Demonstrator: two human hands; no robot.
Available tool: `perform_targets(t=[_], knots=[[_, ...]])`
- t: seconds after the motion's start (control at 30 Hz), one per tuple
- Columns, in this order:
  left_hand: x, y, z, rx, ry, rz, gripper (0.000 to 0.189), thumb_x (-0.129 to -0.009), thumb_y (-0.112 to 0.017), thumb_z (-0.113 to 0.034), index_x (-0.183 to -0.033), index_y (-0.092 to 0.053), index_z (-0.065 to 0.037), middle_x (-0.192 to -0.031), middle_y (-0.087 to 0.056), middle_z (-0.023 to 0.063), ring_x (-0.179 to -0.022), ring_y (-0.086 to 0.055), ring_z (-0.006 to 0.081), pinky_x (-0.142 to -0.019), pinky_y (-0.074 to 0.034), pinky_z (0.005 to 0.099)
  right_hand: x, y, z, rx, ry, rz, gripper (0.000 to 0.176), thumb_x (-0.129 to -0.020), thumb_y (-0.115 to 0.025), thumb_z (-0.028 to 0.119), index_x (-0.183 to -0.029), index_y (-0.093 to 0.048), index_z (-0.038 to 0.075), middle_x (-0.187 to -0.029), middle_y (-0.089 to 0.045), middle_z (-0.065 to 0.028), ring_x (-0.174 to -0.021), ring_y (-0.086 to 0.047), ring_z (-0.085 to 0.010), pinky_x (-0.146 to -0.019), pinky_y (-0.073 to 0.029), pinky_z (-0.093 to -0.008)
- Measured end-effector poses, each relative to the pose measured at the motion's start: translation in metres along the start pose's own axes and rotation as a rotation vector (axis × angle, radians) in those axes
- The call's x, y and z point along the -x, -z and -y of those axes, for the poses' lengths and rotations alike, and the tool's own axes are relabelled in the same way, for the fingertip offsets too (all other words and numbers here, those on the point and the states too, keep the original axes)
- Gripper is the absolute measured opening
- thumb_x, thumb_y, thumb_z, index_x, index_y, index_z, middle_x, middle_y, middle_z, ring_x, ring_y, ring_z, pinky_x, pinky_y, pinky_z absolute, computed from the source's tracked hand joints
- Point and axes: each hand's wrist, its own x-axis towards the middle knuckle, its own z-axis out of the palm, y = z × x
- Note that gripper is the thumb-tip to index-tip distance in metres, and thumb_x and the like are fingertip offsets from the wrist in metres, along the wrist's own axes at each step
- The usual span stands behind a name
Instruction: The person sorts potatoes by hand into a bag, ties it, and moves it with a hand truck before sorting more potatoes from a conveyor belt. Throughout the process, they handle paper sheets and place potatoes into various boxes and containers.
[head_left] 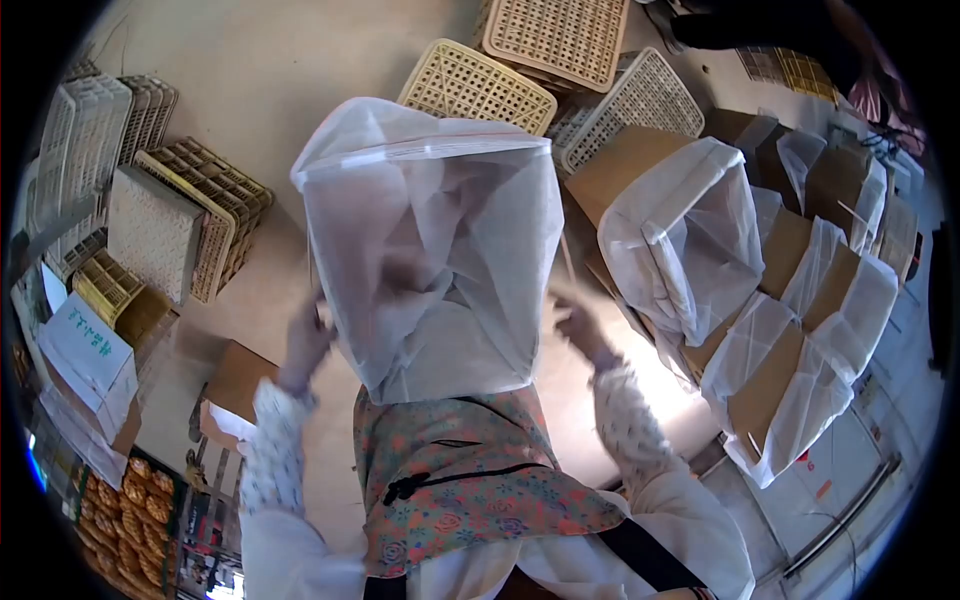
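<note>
A box-shaped white translucent plastic liner point(480, 300) stands in front of my floral apron point(450, 510), mouth facing up. Its rim is folded outward, and soft creases run down inside. At its left side is my left hand point(310, 345), fingers loosely bent and apart, close to the outer wall. On the opposite side my right hand point(585, 330) is a little blurred, its fingers spread toward the liner with a small gap. Neither hand shows a grip on anything. What supports the liner underneath is hidden.
Lined cardboard boxes point(770, 390) stand close together on the right, with another lined box point(685, 240) nearer. Yellow plastic crates point(480, 85) are at the back; more crates point(215, 215) stack at left. Bread point(130, 515) lies lower left. A person's dark-clothed leg point(770, 25) shows top right.
</note>
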Motion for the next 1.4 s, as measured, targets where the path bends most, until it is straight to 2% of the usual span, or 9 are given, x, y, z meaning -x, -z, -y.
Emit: perform_targets(t=[0.13,0.27,0.33,0.4,0.47,0.7,0.8,1.1,1.4], knots=[[0.085,-0.087,0.073,-0.071,0.057,0.156,0.066,-0.080,-0.066,-0.014,-0.142,-0.044,-0.010,-0.101,-0.067,0.0210,-0.090,-0.067,0.0398,-0.078,-0.054,0.0476,0.080,-0.066,-0.086,0.426,0.075,-0.013,0.060,-0.081,-0.066,0.007,-0.139,-0.049,0.004,-0.118,-0.062,-0.0121,-0.099,-0.063,-0.0183,-0.083,-0.052,-0.0322],[0.066,-0.114,0.087,0.164,0.031,0.089,0.062,-0.082,-0.063,-0.006,-0.140,-0.041,-0.007,-0.110,-0.065,0.0225,-0.101,-0.064,0.0388,-0.085,-0.052,0.0442,0.067,-0.096,-0.059,0.260,0.163,-0.195,0.057,-0.083,-0.069,0.005,-0.136,-0.049,0.004,-0.119,-0.065,-0.0112,-0.106,-0.063,-0.0211,-0.088,-0.052,-0.0352],[0.080,-0.113,0.041,0.535,-0.014,0.064,0.058,-0.088,-0.055,-0.003,-0.143,-0.038,-0.008,-0.125,-0.059,0.0180,-0.110,-0.061,0.0291,-0.087,-0.051,0.0372,0.041,-0.090,-0.072,-0.215,0.038,-0.167,0.051,-0.084,-0.068,0.003,-0.132,-0.053,0.005,-0.120,-0.065,-0.0093,-0.108,-0.063,-0.0198,-0.088,-0.051,-0.0338],[0.079,-0.127,0.115,-0.160,-0.286,0.103,0.060,-0.089,-0.054,-0.003,-0.145,-0.035,-0.009,-0.129,-0.057,0.0159,-0.113,-0.059,0.0261,-0.088,-0.050,0.0344,0.029,-0.094,-0.074,-0.616,-0.042,-0.150,0.046,-0.084,-0.066,-0.001,-0.128,-0.057,0.007,-0.122,-0.065,-0.0077,-0.109,-0.062,-0.0184,-0.088,-0.051,-0.0320],[0.077,-0.128,0.086,0.192,0.102,0.130,0.065,-0.088,-0.054,0.000,-0.148,-0.033,-0.012,-0.134,-0.054,0.0144,-0.117,-0.057,0.0244,-0.092,-0.049,0.0323,0.017,-0.096,-0.061,-0.939,-0.074,-0.162,0.043,-0.083,-0.063,-0.006,-0.124,-0.062,0.009,-0.123,-0.064,-0.0063,-0.110,-0.062,-0.0168,-0.088,-0.051,-0.0295],[0.079,-0.162,0.063,0.981,0.016,-0.017,0.073,-0.081,-0.059,0.008,-0.148,-0.035,-0.010,-0.123,-0.062,0.0105,-0.110,-0.061,0.0225,-0.090,-0.050,0.0317,-0.031,-0.021,0.039,0.917,0.529,0.165,0.030,-0.089,-0.057,0.017,-0.114,-0.068,0.005,-0.113,-0.068,-0.0174,-0.109,-0.064,-0.0303,-0.090,-0.052,-0.0379],[0.059,-0.177,0.062,0.984,-0.113,-0.108,0.067,-0.081,-0.061,0.008,-0.144,-0.041,-0.006,-0.122,-0.063,0.0088,-0.107,-0.062,0.0193,-0.088,-0.050,0.0292,0.011,-0.085,0.151,1.024,0.227,-0.272,0.040,-0.084,-0.064,0.031,-0.114,-0.068,0.004,-0.104,-0.070,-0.0201,-0.102,-0.066,-0.0347,-0.089,-0.052,-0.0427],[0.130,-0.057,-0.199,0.606,-0.773,-0.517,0.056,-0.094,-0.058,-0.014,-0.146,-0.041,-0.001,-0.128,-0.057,0.0086,-0.117,-0.052,0.0168,-0.100,-0.043,0.0314,0.027,-0.007,0.289,1.435,0.707,-0.204,0.025,-0.088,-0.058,0.023,-0.099,-0.072,0.005,-0.093,-0.071,-0.0135,-0.087,-0.069,-0.0324,-0.080,-0.055,-0.0408],[0.133,-0.064,-0.171,0.375,-0.642,-0.400,0.046,-0.093,-0.063,-0.014,-0.136,-0.053,-0.001,-0.104,-0.060,0.0023,-0.094,-0.055,0.0108,-0.084,-0.046,0.0257,0.146,0.081,0.232,-0.661,0.852,-0.794,0.030,-0.083,-0.072,0.012,-0.099,-0.068,-0.014,-0.097,-0.071,-0.0127,-0.086,-0.066,-0.0209,-0.078,-0.053,-0.0328]])
